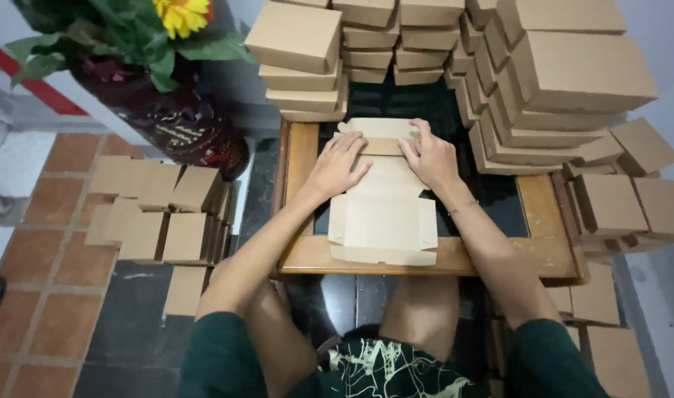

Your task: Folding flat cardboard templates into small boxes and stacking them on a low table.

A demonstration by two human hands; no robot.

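A flat, unfolded brown cardboard box blank (383, 214) lies on a small wooden-framed table with a dark glass top (540, 210). My left hand (338, 163) presses flat on the blank's far left part, fingers spread. On the far right part my right hand (427, 153) presses down, fingertips at a fold near the far flap. Both hands touch the cardboard without lifting it.
Stacks of folded brown boxes (573, 81) rise behind and to the right of the table. A pile of flat blanks (156, 214) lies on the tiled floor at left. A dark vase with a yellow flower (171, 110) stands at far left.
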